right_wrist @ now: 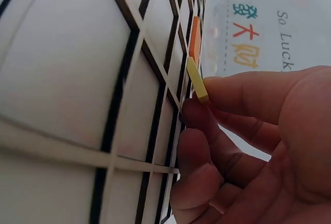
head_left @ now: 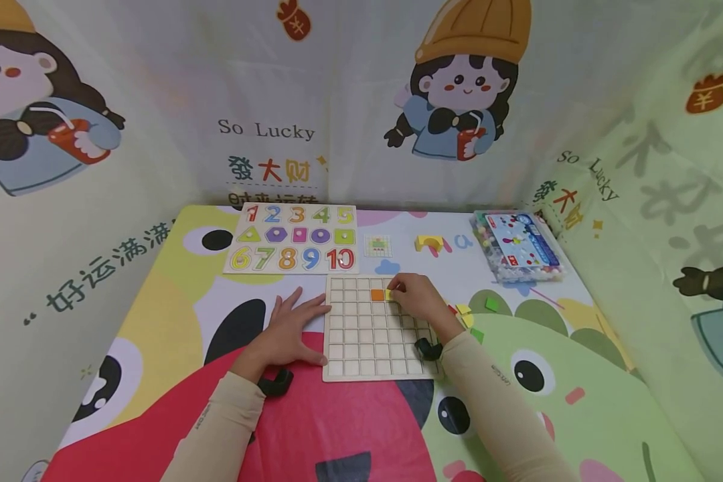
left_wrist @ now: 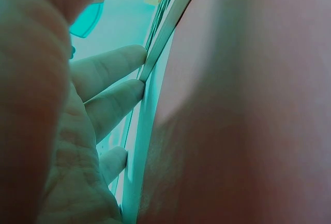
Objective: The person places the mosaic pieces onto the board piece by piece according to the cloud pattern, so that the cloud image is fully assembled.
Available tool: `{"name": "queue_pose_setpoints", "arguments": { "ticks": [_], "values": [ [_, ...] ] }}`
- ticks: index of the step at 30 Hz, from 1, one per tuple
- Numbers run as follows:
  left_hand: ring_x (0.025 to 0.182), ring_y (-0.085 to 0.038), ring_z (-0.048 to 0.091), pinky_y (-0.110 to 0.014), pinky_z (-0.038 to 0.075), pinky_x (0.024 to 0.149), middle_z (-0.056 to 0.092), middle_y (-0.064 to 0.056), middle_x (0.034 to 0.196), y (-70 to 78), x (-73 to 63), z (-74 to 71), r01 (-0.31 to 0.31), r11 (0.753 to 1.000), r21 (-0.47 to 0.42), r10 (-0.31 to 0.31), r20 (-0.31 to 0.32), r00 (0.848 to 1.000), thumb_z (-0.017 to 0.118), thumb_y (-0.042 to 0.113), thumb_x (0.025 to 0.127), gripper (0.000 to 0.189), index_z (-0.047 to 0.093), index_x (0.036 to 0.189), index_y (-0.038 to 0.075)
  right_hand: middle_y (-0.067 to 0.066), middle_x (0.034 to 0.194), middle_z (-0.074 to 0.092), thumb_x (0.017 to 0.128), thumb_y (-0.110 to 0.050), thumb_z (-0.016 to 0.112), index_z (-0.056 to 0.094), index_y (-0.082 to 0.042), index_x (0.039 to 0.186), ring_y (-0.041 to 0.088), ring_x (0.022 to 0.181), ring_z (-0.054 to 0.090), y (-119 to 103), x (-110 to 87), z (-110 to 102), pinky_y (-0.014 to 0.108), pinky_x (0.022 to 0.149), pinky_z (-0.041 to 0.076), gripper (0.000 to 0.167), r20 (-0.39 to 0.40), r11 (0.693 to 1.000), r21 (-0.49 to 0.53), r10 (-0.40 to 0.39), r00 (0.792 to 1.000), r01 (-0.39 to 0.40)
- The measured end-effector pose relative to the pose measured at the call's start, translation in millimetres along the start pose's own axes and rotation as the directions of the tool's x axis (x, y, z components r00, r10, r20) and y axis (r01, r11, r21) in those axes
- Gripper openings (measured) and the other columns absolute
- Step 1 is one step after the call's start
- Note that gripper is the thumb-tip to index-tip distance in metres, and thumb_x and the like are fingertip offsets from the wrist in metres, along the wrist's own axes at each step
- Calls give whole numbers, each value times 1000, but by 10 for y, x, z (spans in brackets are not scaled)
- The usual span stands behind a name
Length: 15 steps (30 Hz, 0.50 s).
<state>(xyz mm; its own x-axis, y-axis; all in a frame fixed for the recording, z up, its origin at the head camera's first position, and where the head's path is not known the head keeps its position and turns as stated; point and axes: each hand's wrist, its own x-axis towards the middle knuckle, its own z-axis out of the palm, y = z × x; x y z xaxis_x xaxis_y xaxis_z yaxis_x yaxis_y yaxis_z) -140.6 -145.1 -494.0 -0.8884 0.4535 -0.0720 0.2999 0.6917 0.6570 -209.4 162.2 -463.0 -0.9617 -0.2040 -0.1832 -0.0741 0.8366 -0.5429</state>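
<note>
A pale wooden grid board (head_left: 352,335) lies on the table, its square cells framed by thin raised strips. One orange square tile (head_left: 377,295) sits in a cell of the second row from the far edge. Just right of it, my right hand (head_left: 418,298) pinches a yellow square tile (right_wrist: 197,80) between thumb and fingers, tilted at the board's surface. My left hand (head_left: 292,328) is spread at the board's left edge, fingertips touching the rim, as the left wrist view also shows.
Right of the board lie several loose yellow, green and red tiles (head_left: 465,314). A number-and-shape puzzle board (head_left: 295,253), a small patterned card (head_left: 378,246), a yellow arch block (head_left: 429,244) and a clear box of small coloured pieces (head_left: 518,244) stand along the back.
</note>
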Motion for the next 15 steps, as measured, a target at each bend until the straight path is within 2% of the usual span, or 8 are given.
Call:
{"name": "queue_pose_setpoints", "arguments": {
  "ticks": [8,15],
  "values": [
    [164,-45,7,-73,-7,127,37,-4,172,13,9,8,1,1000,6,-1,1,1000,97,43,66,102,55,155,18,7,104,72,105,-19,66,73,-11,111,23,93,61,-14,7,-10,40,89,56,12,24,1000,-20,16,1000,-16],
    [164,-44,7,-73,-8,127,37,-4,173,17,13,6,3,1000,5,-3,-1,1000,97,43,65,103,55,156,19,7,102,72,104,-15,67,73,-10,110,22,89,61,-32,9,-42,39,86,56,10,29,998,-49,-36,999,37]
  ]
}}
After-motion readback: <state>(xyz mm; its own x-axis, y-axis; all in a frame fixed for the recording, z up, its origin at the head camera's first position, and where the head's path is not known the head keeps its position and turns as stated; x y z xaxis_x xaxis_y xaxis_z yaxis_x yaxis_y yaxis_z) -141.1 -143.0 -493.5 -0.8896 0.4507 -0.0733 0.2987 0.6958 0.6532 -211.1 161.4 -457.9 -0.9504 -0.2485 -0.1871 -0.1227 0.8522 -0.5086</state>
